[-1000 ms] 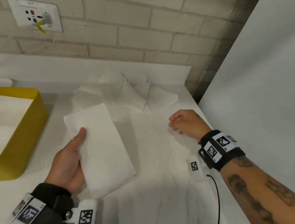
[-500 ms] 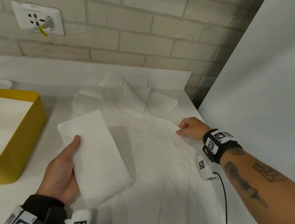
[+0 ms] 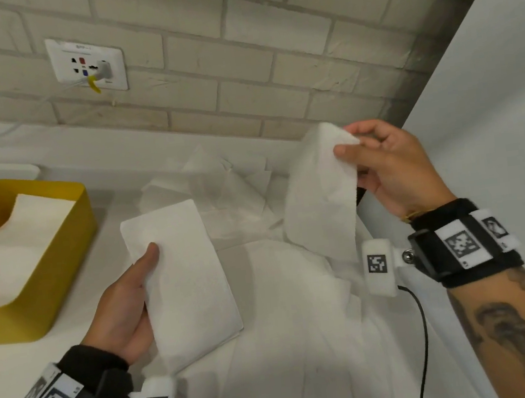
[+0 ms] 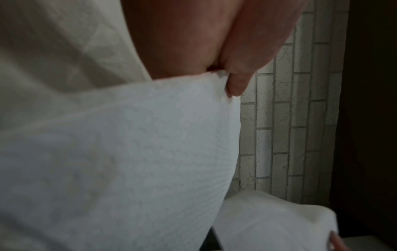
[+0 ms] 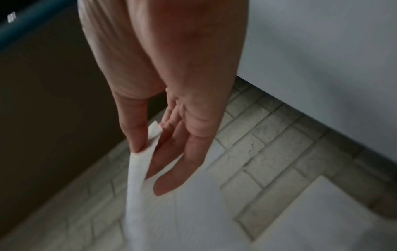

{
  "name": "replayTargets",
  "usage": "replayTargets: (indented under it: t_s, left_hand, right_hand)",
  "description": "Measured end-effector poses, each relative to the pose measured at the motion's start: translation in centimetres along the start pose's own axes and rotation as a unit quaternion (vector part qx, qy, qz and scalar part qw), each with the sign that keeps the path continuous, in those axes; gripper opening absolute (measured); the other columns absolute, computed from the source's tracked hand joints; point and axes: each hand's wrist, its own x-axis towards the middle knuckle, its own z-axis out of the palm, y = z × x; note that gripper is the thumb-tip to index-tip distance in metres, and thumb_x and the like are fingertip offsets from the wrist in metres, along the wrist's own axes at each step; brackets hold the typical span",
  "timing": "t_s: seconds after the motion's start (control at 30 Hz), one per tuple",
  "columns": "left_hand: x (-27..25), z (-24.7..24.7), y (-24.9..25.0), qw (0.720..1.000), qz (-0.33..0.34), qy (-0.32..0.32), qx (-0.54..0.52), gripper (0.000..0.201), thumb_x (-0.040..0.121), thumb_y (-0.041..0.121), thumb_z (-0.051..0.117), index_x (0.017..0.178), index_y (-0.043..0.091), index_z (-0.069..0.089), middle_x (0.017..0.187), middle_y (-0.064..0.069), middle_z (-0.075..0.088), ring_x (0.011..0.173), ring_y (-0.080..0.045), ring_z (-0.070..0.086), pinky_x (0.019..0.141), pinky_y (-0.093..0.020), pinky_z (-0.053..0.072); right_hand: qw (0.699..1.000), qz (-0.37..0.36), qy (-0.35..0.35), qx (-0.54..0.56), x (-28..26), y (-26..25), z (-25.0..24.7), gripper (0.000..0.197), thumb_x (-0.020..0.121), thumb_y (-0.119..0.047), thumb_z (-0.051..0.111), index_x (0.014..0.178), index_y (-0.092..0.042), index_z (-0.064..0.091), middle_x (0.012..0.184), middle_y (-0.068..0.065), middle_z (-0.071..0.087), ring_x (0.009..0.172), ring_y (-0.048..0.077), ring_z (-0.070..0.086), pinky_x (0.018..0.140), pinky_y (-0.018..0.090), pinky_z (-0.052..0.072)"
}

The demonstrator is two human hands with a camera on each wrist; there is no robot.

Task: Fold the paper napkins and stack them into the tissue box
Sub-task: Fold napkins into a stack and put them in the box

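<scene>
My left hand holds a folded white napkin above the counter, thumb on top, fingers hidden beneath; the left wrist view shows that napkin close up under the thumb. My right hand is raised near the wall and pinches the top corner of an unfolded napkin between thumb and fingers, the sheet hanging down; the right wrist view shows the pinched napkin. The yellow tissue box stands at the left with folded napkins inside.
A loose pile of white napkins lies by the brick wall, and more sheets cover the counter in front. A wall socket is above. A grey panel bounds the right side. A black cable hangs from the right wristband.
My right hand has lifted from the counter, pulling one napkin up by its corner. The left hand keeps hold of the folded napkin, nearly unmoved.
</scene>
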Motion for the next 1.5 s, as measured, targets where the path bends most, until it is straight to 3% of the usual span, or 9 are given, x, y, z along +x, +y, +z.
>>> replayTargets:
  t_s: [0.23,0.4,0.6,0.77,0.9,1.03,1.13,1.33,1.5]
  left_hand:
    - [-0.5,0.0,0.0,1.000,0.002,-0.004,-0.009,0.042,0.096,0.037,0.058,0.130,0.014,0.065,0.120,-0.010,0.075,0.114,-0.030,0.069,0.093,-0.046,0.051]
    - [-0.7,-0.7,0.2,1.000,0.012,0.005,-0.011,0.036,0.099,0.037,0.057,0.127,0.016,0.065,0.117,-0.007,0.076,0.110,-0.027,0.071,0.088,-0.044,0.052]
    - [-0.5,-1.4,0.0,1.000,0.018,0.020,0.004,0.038,0.099,0.038,0.057,0.130,0.016,0.064,0.118,-0.004,0.076,0.106,-0.021,0.073,0.088,-0.042,0.052]
    - [-0.5,-1.1,-0.5,1.000,0.021,0.016,0.016,0.034,0.101,0.037,0.056,0.128,0.017,0.064,0.117,-0.001,0.077,0.105,-0.018,0.074,0.089,-0.039,0.052]
    - [-0.4,-1.1,-0.9,1.000,0.013,0.011,0.021,0.036,0.101,0.037,0.056,0.129,0.016,0.064,0.118,-0.002,0.076,0.104,-0.017,0.075,0.089,-0.038,0.052]
    - [-0.3,-0.7,-1.1,1.000,0.008,0.009,0.026,0.032,0.102,0.036,0.056,0.125,0.017,0.065,0.116,-0.002,0.077,0.100,-0.017,0.075,0.086,-0.037,0.052]
    - [-0.5,-0.4,-1.2,1.000,0.007,0.002,0.030,0.031,0.101,0.036,0.056,0.123,0.017,0.066,0.114,-0.002,0.077,0.101,-0.018,0.075,0.087,-0.038,0.052]
    - [-0.5,-0.8,-0.9,1.000,0.012,0.004,0.020,0.033,0.101,0.036,0.057,0.127,0.017,0.065,0.116,-0.003,0.077,0.100,-0.018,0.075,0.087,-0.039,0.052]
    - [-0.6,-1.1,-0.9,1.000,0.014,0.009,0.013,0.034,0.100,0.037,0.058,0.127,0.017,0.065,0.116,-0.003,0.077,0.100,-0.018,0.076,0.086,-0.040,0.053]
  right_hand:
    - [0.994,0.003,-0.004,0.110,-1.0,-1.8,0.0,0.013,0.098,-0.007,0.057,0.095,-0.011,0.069,0.091,0.002,0.077,0.083,0.013,0.072,0.075,0.026,0.060]
    - [0.979,0.049,0.116,-0.160,-2.0,5.6,-1.5,0.009,0.097,-0.013,0.066,0.103,-0.012,0.072,0.088,-0.002,0.075,0.074,0.009,0.069,0.069,0.025,0.054]
    - [0.941,0.134,0.118,-0.287,-5.9,13.4,-3.3,0.015,0.094,-0.029,0.070,0.109,-0.024,0.071,0.115,-0.002,0.069,0.112,0.018,0.063,0.096,0.036,0.053]
    - [0.929,0.278,0.081,-0.231,-8.0,13.3,-5.2,0.053,0.084,-0.046,0.078,0.127,-0.023,0.058,0.117,0.004,0.069,0.096,0.017,0.068,0.078,0.031,0.057]
    - [0.903,0.398,-0.012,-0.159,-10.7,13.1,-6.3,0.063,0.078,-0.025,0.087,0.130,-0.023,0.052,0.117,0.017,0.071,0.088,0.021,0.073,0.071,0.035,0.061]
    - [0.911,0.390,0.009,-0.137,-11.4,14.5,-6.6,0.061,0.076,-0.003,0.085,0.130,-0.009,0.057,0.122,0.025,0.067,0.104,0.033,0.071,0.091,0.047,0.059]
    - [0.913,0.377,0.031,-0.150,-11.0,13.9,-6.7,0.046,0.076,-0.004,0.085,0.118,-0.003,0.066,0.116,0.022,0.072,0.098,0.030,0.071,0.099,0.054,0.054]
    - [0.906,0.369,-0.017,-0.209,-9.6,11.3,-6.1,0.028,0.085,-0.007,0.079,0.112,-0.001,0.071,0.108,0.014,0.076,0.087,0.021,0.073,0.077,0.035,0.062]
    - [0.906,0.334,-0.052,-0.256,-8.9,10.2,-5.0,0.028,0.088,-0.005,0.075,0.115,-0.006,0.069,0.105,0.018,0.074,0.090,0.031,0.074,0.082,0.042,0.063]
